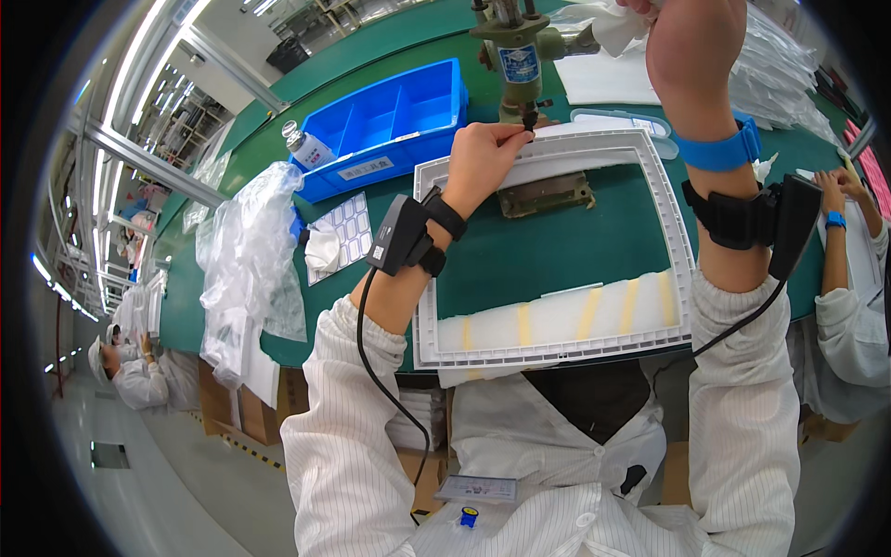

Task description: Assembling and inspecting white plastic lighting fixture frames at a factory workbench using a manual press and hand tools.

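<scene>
A green hand press stands at the far side of the bench, its dark tip above the far edge of a white rectangular plastic frame. My left hand reaches over that edge, thumb and finger pinched right beside the tip; what they pinch is too small to make out. My right hand is raised at the top edge, partly cut off. Its visible fingers curl at a white-wrapped handle next to the press's side shaft. White foam with yellow strips lies along the frame's near side. A metal base block shows through the opening.
A blue divided bin and a small clear bottle sit left of the press. Plastic bags and a label sheet lie nearer left. Stacked wrapped sheets are at far right. A co-worker's arms are at right.
</scene>
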`<action>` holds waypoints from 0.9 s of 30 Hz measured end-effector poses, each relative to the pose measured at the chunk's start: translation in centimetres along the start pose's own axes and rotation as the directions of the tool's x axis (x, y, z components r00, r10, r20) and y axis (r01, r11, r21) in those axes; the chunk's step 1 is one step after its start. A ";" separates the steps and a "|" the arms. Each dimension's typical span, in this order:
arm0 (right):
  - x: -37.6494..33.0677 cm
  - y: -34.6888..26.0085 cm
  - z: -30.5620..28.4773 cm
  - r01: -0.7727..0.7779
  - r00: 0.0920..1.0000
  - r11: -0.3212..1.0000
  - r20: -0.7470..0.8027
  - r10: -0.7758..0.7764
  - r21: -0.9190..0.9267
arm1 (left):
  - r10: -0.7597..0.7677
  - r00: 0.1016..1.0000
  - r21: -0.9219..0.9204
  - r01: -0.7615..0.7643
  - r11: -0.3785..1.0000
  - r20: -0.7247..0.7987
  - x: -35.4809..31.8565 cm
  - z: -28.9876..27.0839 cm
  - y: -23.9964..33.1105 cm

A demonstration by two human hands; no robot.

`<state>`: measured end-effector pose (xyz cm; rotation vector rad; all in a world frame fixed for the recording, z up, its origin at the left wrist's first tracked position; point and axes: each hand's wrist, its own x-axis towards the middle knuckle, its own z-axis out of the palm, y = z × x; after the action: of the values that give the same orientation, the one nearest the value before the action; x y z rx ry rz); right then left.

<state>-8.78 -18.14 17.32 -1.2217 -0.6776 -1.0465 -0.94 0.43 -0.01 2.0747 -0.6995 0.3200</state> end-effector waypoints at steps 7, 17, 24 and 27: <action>0.9 -0.3 -0.5 -0.324 0.942 0.659 0.169 0.289 0.678 | -0.004 1.000 -0.013 0.004 1.000 0.016 0.3 0.1 0.1; 0.3 -0.2 -0.2 0.083 0.997 0.995 0.015 -0.082 -0.052 | 0.003 1.000 0.010 -0.003 1.000 0.029 0.7 0.5 0.4; 0.0 -0.7 -0.1 -0.038 0.999 0.995 -0.009 0.037 -0.089 | -0.002 0.999 0.008 0.002 1.000 0.045 0.5 0.3 0.2; -0.1 -0.7 -0.1 -0.010 1.000 1.000 0.020 0.010 -0.024 | 0.004 0.999 -0.002 -0.004 1.000 0.039 0.4 0.3 0.1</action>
<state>-9.49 -18.21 17.50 -1.2565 -0.6756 -1.0375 -0.67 -0.03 0.10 2.0828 -0.7271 0.2810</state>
